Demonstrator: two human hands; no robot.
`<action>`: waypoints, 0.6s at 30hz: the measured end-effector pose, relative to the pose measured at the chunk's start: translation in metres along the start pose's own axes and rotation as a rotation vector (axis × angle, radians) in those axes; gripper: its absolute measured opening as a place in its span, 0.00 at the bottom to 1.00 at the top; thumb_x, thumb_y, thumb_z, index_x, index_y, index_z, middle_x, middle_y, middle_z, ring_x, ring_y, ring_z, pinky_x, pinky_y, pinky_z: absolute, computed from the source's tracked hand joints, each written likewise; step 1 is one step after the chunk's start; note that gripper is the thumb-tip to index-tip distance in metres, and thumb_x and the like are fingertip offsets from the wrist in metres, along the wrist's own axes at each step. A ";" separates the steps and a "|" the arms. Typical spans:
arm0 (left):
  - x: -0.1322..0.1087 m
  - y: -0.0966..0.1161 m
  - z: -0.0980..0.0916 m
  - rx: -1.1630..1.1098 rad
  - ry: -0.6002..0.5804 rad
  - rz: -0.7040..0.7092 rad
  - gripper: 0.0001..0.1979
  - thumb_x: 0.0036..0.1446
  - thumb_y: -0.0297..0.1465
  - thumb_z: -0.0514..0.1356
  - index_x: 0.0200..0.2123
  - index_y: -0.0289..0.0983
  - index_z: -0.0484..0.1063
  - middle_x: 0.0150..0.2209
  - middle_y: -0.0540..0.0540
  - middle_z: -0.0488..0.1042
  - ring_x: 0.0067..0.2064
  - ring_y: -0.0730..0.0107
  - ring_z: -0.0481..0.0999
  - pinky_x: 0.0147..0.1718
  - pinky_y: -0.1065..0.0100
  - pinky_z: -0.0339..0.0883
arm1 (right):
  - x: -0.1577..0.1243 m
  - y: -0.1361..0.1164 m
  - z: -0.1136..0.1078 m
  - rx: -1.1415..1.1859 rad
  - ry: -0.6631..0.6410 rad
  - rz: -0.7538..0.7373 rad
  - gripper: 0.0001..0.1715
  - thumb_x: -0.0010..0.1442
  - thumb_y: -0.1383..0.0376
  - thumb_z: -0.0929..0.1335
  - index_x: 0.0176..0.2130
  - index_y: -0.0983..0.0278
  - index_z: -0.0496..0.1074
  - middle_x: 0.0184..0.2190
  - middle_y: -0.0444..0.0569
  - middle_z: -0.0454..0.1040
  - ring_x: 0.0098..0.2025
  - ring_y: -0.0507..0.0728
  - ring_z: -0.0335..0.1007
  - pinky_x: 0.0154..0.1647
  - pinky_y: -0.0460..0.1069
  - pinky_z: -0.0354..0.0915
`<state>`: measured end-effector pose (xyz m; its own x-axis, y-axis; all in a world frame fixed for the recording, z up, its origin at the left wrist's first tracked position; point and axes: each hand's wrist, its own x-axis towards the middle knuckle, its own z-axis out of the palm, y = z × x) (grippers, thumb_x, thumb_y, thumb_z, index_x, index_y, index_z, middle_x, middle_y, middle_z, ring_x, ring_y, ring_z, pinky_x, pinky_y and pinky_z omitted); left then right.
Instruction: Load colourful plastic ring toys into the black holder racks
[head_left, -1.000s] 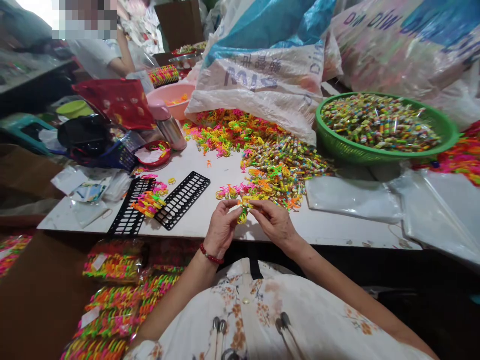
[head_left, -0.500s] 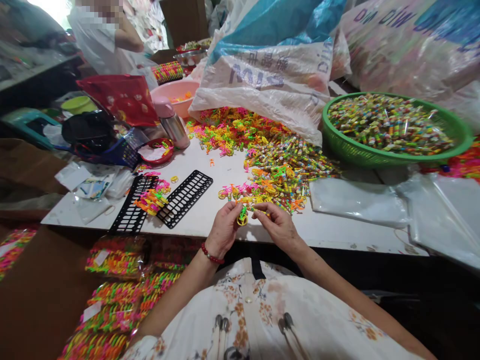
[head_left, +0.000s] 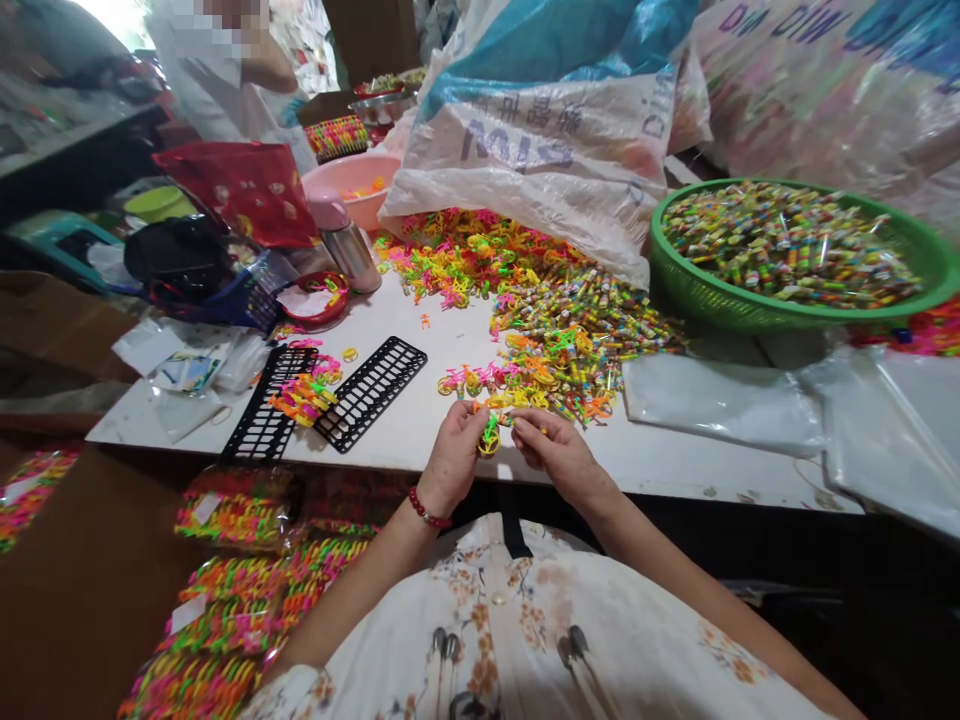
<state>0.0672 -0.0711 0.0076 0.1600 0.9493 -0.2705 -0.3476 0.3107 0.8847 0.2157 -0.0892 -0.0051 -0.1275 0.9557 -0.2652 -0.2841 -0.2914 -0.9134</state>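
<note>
One small green-and-yellow plastic toy sits between the left hand's pinched thumb and forefinger, near the white table's front edge. The right hand's fingers close on one slim piece, mostly hidden. A loose pinch could drop either. Farther out: two black slotted racks, one green basket, wrapped tubes beyond counting.

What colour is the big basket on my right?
The basket is green, clearest in the head view.

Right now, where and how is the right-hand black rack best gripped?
Probably pinch the rack by its far-end rim, from the right: it lies flat, slanting away rightward, while colourful parts crowd its near end.
</note>
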 end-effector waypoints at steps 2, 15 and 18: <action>-0.001 -0.001 0.000 0.014 0.001 -0.012 0.20 0.52 0.45 0.65 0.35 0.38 0.63 0.22 0.55 0.66 0.21 0.79 0.61 0.20 0.74 0.55 | 0.000 0.000 0.001 -0.002 0.001 -0.017 0.24 0.52 0.48 0.74 0.41 0.62 0.74 0.22 0.39 0.64 0.21 0.47 0.52 0.19 0.44 0.46; 0.001 -0.014 -0.004 0.105 0.015 0.021 0.19 0.58 0.48 0.59 0.39 0.40 0.60 0.22 0.57 0.63 0.21 0.78 0.60 0.22 0.74 0.54 | 0.000 -0.003 0.001 0.042 -0.019 0.035 0.23 0.51 0.48 0.74 0.33 0.64 0.72 0.18 0.37 0.58 0.19 0.45 0.45 0.18 0.44 0.41; 0.003 -0.018 -0.007 0.296 0.087 0.108 0.17 0.61 0.47 0.56 0.39 0.40 0.61 0.24 0.56 0.62 0.24 0.77 0.60 0.23 0.74 0.55 | 0.001 -0.004 -0.002 -0.015 -0.007 0.041 0.24 0.51 0.48 0.74 0.36 0.65 0.75 0.19 0.37 0.58 0.18 0.45 0.45 0.18 0.44 0.41</action>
<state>0.0676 -0.0732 -0.0119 0.0527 0.9804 -0.1896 -0.0727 0.1931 0.9785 0.2182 -0.0872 -0.0020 -0.1453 0.9427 -0.3005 -0.2639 -0.3296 -0.9065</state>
